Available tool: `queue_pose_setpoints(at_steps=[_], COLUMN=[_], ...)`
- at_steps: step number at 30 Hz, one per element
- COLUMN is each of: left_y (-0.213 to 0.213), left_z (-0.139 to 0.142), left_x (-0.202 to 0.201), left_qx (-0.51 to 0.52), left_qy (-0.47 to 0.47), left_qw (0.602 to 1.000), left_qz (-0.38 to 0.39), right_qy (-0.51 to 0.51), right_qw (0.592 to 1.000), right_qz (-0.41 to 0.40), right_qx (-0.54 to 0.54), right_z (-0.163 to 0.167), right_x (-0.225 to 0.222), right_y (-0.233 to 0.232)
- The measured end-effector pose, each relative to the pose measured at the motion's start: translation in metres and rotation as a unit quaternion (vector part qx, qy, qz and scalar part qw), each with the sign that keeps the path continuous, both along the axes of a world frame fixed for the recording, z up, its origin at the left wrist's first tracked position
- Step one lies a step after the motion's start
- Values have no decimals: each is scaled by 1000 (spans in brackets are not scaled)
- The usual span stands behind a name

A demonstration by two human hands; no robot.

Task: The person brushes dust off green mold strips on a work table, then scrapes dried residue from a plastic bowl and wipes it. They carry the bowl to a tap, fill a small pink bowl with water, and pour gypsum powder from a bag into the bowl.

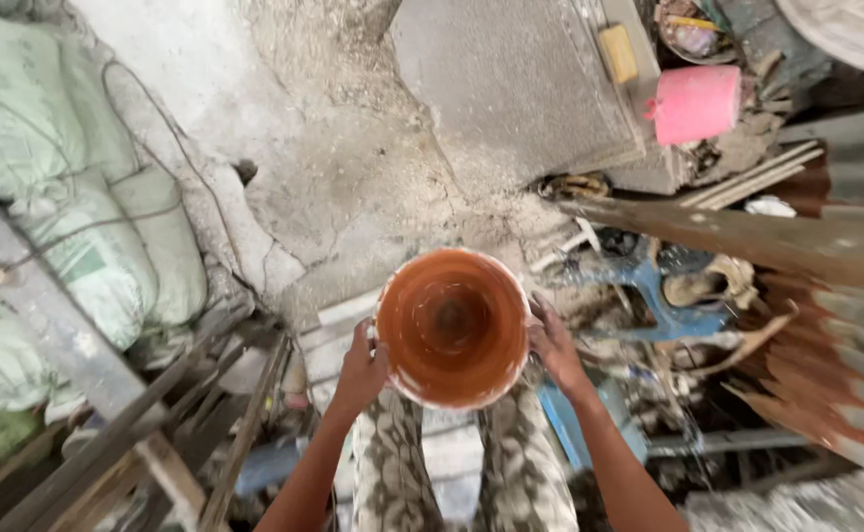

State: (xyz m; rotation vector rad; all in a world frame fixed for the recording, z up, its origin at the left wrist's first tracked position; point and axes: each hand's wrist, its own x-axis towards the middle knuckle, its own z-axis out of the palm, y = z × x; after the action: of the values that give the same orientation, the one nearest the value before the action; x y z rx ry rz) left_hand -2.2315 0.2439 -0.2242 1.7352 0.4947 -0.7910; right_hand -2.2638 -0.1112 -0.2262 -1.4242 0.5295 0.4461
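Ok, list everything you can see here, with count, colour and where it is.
bucket: one, orange inside, centre, held at its rim by both hands
sacks: several, pale green, stacked at left
pink container: one, pink, upper right
grey slab: one, grey, top centre
yellow block: one, yellow, beside the slab
rusty sheet: one, brown, right edge
wooden sticks: several, dark, lower left
left hand: on the bucket's left rim
right hand: on the bucket's right rim
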Motion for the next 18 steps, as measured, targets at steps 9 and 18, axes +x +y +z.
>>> queue_pose_setpoints(at_steps=[9, 18], left_y=[-47, -130], left_z=[-370, -491], left_x=[142, 187], left_qx=[-47, -115], left_qy=[-70, -127], left_qw=[968, 834], left_qz=[236, 524], right_qy=[-1, -30], right_qw=[994, 979], right_qz=[76, 182], right_qx=[-74, -81], right_z=[-226, -344], right_x=[38, 67], right_y=[-54, -50])
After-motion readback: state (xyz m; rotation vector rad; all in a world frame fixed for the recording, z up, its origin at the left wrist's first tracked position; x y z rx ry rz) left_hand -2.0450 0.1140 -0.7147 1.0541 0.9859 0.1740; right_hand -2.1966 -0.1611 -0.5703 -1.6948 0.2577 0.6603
